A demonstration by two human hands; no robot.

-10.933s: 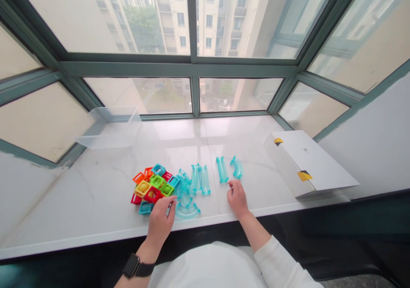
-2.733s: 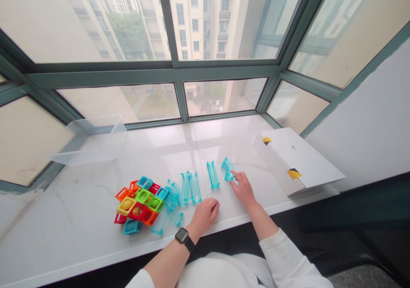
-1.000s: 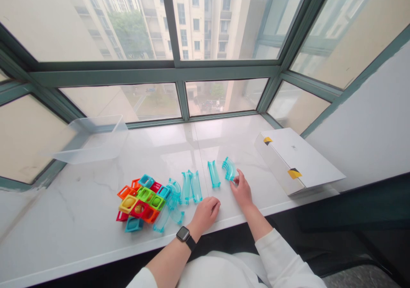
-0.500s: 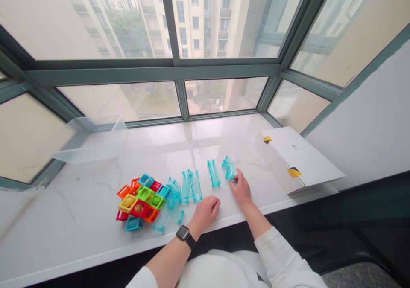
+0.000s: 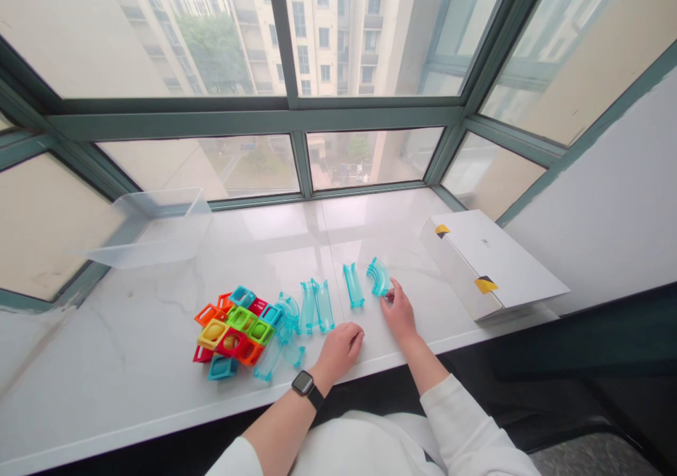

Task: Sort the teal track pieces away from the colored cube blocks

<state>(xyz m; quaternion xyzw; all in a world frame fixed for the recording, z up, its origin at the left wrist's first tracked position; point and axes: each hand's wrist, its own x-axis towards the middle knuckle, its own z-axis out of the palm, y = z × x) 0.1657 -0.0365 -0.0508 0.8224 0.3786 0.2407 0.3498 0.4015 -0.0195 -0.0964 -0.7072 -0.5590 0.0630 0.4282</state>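
My right hand [image 5: 399,312] is at the lower end of a curved, clear blue track piece [image 5: 377,276], its thumb and index finger closed on that edge. The piece lies on the white ledge. Left of it is a straight clear blue track piece [image 5: 352,285], untouched. My left hand [image 5: 341,349], with a black watch on the wrist, rests near the ledge's front edge, fingers curled in and nothing visible in them. Just beyond it are two more straight track pieces [image 5: 316,307] and a heap of overlapping clear blue pieces [image 5: 285,328].
Colourful hollow blocks [image 5: 235,335] are piled left of the track pieces. A clear plastic bin [image 5: 153,240] stands at the back left of the marble ledge [image 5: 132,363]. A white box [image 5: 491,261] with yellow-black tabs is on the right. Windows [image 5: 370,159] border the back.
Both hands and the track pieces stay in place. Only a very slight shift of the camera view shows.
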